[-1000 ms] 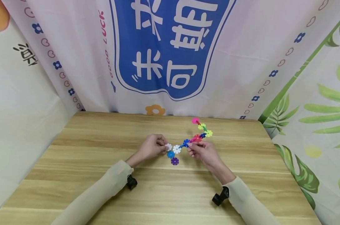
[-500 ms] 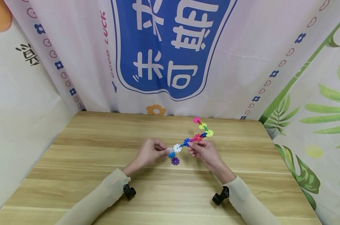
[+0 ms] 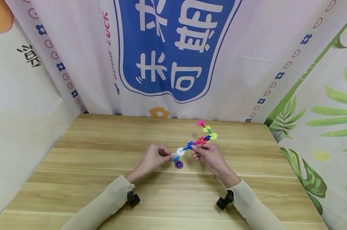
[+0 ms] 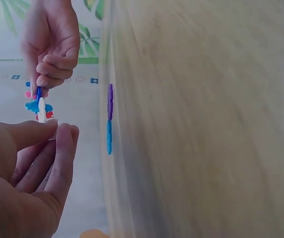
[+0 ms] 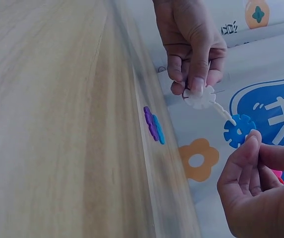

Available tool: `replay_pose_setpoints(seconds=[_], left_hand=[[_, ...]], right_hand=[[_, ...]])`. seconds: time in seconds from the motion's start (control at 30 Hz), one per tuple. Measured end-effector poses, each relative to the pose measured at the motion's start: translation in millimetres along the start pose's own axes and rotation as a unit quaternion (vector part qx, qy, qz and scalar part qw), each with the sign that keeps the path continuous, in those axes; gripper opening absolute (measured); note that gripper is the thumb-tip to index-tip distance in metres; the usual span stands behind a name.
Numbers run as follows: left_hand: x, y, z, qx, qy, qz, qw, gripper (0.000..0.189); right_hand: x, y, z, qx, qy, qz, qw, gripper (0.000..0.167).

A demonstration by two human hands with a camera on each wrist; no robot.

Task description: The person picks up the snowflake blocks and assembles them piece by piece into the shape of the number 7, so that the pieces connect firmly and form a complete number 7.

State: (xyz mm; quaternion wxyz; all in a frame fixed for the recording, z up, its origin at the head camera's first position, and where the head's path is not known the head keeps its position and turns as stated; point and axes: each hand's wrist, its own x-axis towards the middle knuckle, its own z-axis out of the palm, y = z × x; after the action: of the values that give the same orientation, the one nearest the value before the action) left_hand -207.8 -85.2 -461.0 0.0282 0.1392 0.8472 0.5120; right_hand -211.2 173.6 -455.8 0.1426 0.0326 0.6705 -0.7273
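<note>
My left hand (image 3: 154,158) pinches a whitish notched snowflake disc (image 5: 201,97) between thumb and fingers. Its edge meets a white disc (image 3: 180,151) at the near end of a chain of interlocking plastic discs. My right hand (image 3: 209,156) pinches a blue disc (image 5: 239,131) just behind that white one. From there the chain runs up and right through a red disc (image 3: 202,140) and yellow-green discs (image 3: 213,136) to a pink disc (image 3: 200,123). The chain is held above the table. Below the hands, a light blue disc (image 4: 109,137) and a purple disc (image 3: 179,164) lie flat on the table.
The wood-grain table (image 3: 104,134) has a printed white curtain (image 3: 233,80) along its back edge and cloths at both sides. A small black camera (image 3: 133,198) is strapped to the left wrist, another camera (image 3: 225,200) to the right.
My left hand has come slightly toward me and rightward with its disc, now partly covering the light blue disc in the head view. The right hand and chain have barely moved.
</note>
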Motion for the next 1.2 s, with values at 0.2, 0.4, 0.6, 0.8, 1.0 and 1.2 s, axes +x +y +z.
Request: replay_pose_setpoints(seconds=[0.2,0.4,0.6,0.8,1.0,1.2], left_hand=[[-0.6,4.2,4.0,0.035,0.013,0.012,0.9992,0.008],[-3.7,10.2,6.2,0.088,0.014,0.058,0.9943,0.009],[-5.9,12.2,7.3,0.093,0.031,0.078,0.9921,0.009],[-4.1,17.0,7.6,0.096,0.039,0.089,0.9906,0.008],[-2.1,17.8,8.6,0.072,0.027,0.061,0.9952,0.005],[-0.3,15.0,5.7,0.074,0.014,0.053,0.9957,0.014]], right_hand=[[0.0,0,2,-0.003,-0.001,0.002,1.0,0.018],[1.3,2,2,-0.01,-0.003,0.002,0.9999,0.017],[-0.2,0,2,-0.024,-0.008,0.002,0.9997,0.016],[-3.5,-2,3,-0.017,0.007,-0.002,0.9998,0.016],[-2.4,-4,4,0.0,0.005,-0.012,0.9999,0.017],[-1.9,-5,1,0.015,0.013,-0.013,0.9997,0.016]])
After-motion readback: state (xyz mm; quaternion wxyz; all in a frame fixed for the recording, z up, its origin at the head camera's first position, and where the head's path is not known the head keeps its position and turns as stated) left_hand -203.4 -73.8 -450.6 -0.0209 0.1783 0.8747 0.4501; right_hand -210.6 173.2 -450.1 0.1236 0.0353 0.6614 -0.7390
